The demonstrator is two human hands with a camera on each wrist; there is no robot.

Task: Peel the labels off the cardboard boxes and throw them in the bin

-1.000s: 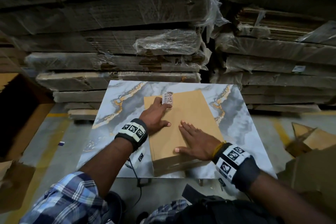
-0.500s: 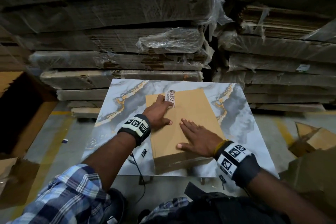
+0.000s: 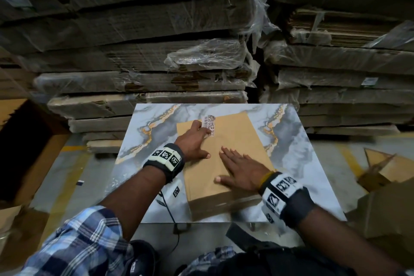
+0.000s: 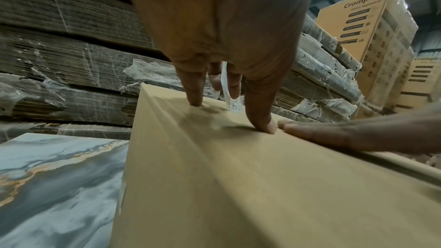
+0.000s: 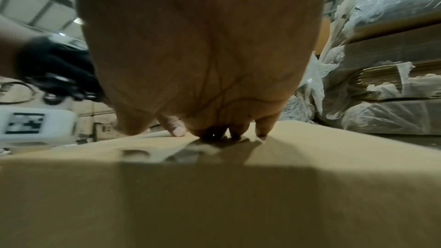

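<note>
Nearest us, our right hand (image 3: 243, 170) lies flat on the flattened cardboard box (image 3: 237, 141), fingers straight and pressing down, holding nothing. The box rests on a marble-patterned tabletop (image 3: 298, 159). At about 11 o'clock from the right hand, our left hand (image 3: 193, 141) reaches to the box's far end; its thumb and little finger press the cardboard while two fingers pinch the white barcode label (image 3: 210, 125), whose upper part stands lifted off the surface in the left wrist view. Beyond the tabletop, at 12 o'clock, rise plastic-wrapped stacks of flattened cardboard (image 3: 139, 56). An open carton (image 3: 29, 141) sits at 9 o'clock.
</note>
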